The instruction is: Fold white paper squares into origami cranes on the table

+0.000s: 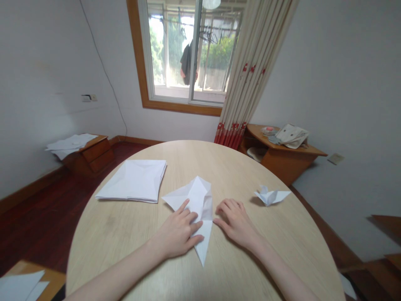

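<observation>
A partly folded sheet of white paper (198, 196) lies on the round wooden table, with a long point toward me and wider flaps at the far end. My left hand (181, 232) rests on it, fingers spread and pressing its left part down. Just off its right edge is my right hand (233, 219), fingers bent and apart, the thumb tip at or very near the paper's edge. I see nothing held in that hand. Farther right stands a folded paper crane (271, 196).
A stack of white paper sheets (133, 182) lies at the table's (125, 251) back left. Beyond the table are a corner cabinet (285, 163) with a bag (292, 136), a low drawer unit (97, 154) with papers, a window and a curtain (247, 75).
</observation>
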The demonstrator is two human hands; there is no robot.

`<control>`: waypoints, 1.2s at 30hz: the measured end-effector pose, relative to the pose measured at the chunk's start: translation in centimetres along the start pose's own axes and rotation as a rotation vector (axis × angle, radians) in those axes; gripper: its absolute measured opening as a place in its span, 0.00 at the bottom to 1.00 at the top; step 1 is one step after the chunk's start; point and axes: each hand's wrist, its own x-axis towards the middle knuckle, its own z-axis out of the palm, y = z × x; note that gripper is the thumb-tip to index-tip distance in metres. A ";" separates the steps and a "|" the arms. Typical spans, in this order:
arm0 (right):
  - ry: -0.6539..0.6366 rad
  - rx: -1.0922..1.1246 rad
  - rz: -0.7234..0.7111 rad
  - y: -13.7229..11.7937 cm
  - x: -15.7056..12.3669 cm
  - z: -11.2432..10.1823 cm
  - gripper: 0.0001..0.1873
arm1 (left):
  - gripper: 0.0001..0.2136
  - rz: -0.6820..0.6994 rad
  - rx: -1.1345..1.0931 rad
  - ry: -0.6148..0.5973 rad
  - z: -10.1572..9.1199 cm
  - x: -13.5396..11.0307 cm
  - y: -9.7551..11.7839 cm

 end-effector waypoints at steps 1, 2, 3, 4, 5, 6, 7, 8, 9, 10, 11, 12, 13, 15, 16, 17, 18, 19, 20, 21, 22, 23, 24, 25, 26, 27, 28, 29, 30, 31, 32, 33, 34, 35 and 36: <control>-0.028 0.004 -0.011 -0.1 0.0 -0.1 0.06 | 0.14 -0.002 -0.004 -0.002 -0.1 0.0 0.0; -0.050 0.009 -0.023 -0.2 0.1 0.0 0.09 | 0.14 -0.005 -0.010 -0.004 -0.1 0.0 0.0; -0.061 0.015 -0.033 -0.2 0.1 0.1 0.11 | 0.14 -0.009 -0.015 -0.006 -0.1 0.0 0.0; -0.064 0.021 -0.041 -0.2 0.1 0.2 0.12 | 0.14 -0.013 -0.022 -0.007 -0.1 -0.1 0.0; -0.063 0.025 -0.045 -0.2 0.1 0.4 0.12 | 0.14 -0.016 -0.029 -0.007 -0.1 -0.1 0.0; -0.058 0.026 -0.047 -0.2 0.1 0.5 0.12 | 0.14 -0.018 -0.036 -0.007 -0.1 -0.1 -0.1; -0.052 0.024 -0.047 -0.2 0.0 0.6 0.12 | 0.14 -0.018 -0.042 -0.006 -0.1 -0.1 -0.1; -0.046 0.021 -0.049 -0.2 0.0 0.7 0.12 | 0.14 -0.018 -0.047 -0.007 -0.1 -0.1 -0.1; -0.041 0.019 -0.051 -0.1 0.1 0.8 0.12 | 0.14 -0.017 -0.050 -0.007 -0.1 -0.2 -0.1; -0.036 0.020 -0.053 -0.1 0.1 0.8 0.12 | 0.14 -0.017 -0.052 -0.007 -0.1 -0.2 -0.1; -0.032 0.023 -0.053 -0.1 0.1 0.9 0.12 | 0.14 -0.017 -0.051 -0.008 -0.1 -0.2 -0.1; -0.031 0.028 -0.052 -0.2 0.1 0.9 0.12 | 0.15 -0.016 -0.050 -0.009 -0.1 -0.2 -0.1; -0.034 0.035 -0.045 -0.2 0.1 0.9 0.12 | 0.15 -0.016 -0.050 -0.008 -0.1 -0.2 -0.2; -0.046 0.049 -0.019 -0.3 0.2 1.0 0.13 | 0.16 -0.015 -0.053 -0.004 -0.1 -0.2 -0.2; -0.053 0.054 -0.006 -0.4 0.2 1.0 0.13 | 0.16 -0.013 -0.056 -0.002 -0.1 -0.2 -0.2; -0.058 0.058 0.005 -0.4 0.2 1.1 0.13 | 0.16 -0.013 -0.059 0.000 -0.1 -0.2 -0.2; -0.062 0.061 0.013 -0.5 0.2 1.1 0.13 | 0.16 -0.011 -0.061 0.002 -0.2 -0.2 -0.3; -0.065 0.062 0.019 -0.6 0.3 1.1 0.13 | 0.16 -0.010 -0.063 0.002 -0.2 -0.2 -0.3; -0.067 0.062 0.023 -0.6 0.3 1.1 0.13 | 0.16 -0.008 -0.066 0.002 -0.2 -0.2 -0.3; -0.069 0.063 0.028 -0.7 0.3 1.1 0.13 | 0.16 -0.009 -0.068 0.000 -0.2 -0.2 -0.3; -0.072 0.063 0.033 -0.8 0.3 1.1 0.13 | 0.16 -0.010 -0.071 -0.002 -0.2 -0.3 -0.3; -0.076 0.064 0.037 -0.9 0.3 1.1 0.13 | 0.16 -0.012 -0.073 -0.005 -0.2 -0.3 -0.4; -0.081 0.066 0.039 -1.0 0.3 1.1 0.13 | 0.16 -0.014 -0.076 -0.005 -0.2 -0.3 -0.4; -0.086 0.069 0.042 -1.1 0.3 1.1 0.13 | 0.16 -0.016 -0.077 -0.005 -0.3 -0.3 -0.4; -0.093 0.072 0.042 -1.2 0.3 1.1 0.12 | 0.16 -0.016 -0.078 -0.003 -0.3 -0.3 -0.4; -0.100 0.076 0.043 -1.3 0.3 1.1 0.12 | 0.16 -0.016 -0.078 -0.002 -0.3 -0.3 -0.3; -0.107 0.080 0.042 -1.4 0.3 1.1 0.12 | 0.16 -0.015 -0.077 -0.001 -0.4 -0.2 -0.3; -0.115 0.085 0.042 -1.5 0.3 1.1 0.12 | 0.16 -0.016 -0.076 -0.002 -0.4 -0.2 -0.3; -0.123 0.091 0.041 -1.5 0.3 1.1 0.12 | 0.15 -0.019 -0.075 -0.004 -0.4 -0.2 -0.3; -0.131 0.098 0.041 -1.6 0.3 1.1 0.12 | 0.15 -0.022 -0.072 -0.007 -0.4 -0.2 -0.3; -0.139 0.105 0.040 -1.7 0.3 1.0 0.12 | 0.15 -0.024 -0.069 -0.008 -0.4 -0.2 -0.3; -0.147 0.113 0.039 -1.7 0.3 1.0 0.12 | 0.15 -0.026 -0.066 -0.008 -0.4 -0.2 -0.3; -0.154 0.121 0.037 -1.8 0.3 1.0 0.12 | 0.15 -0.026 -0.063 -0.007 -0.4 -0.2 -0.3; -0.159 0.128 0.034 -1.9 0.3 1.0 0.12 | 0.15 -0.025 -0.061 -0.005 -0.3 -0.2 -0.3; -0.164 0.135 0.031 -1.9 0.3 1.0 0.12 | 0.15 -0.024 -0.060 0.000 -0.3 -0.2 -0.3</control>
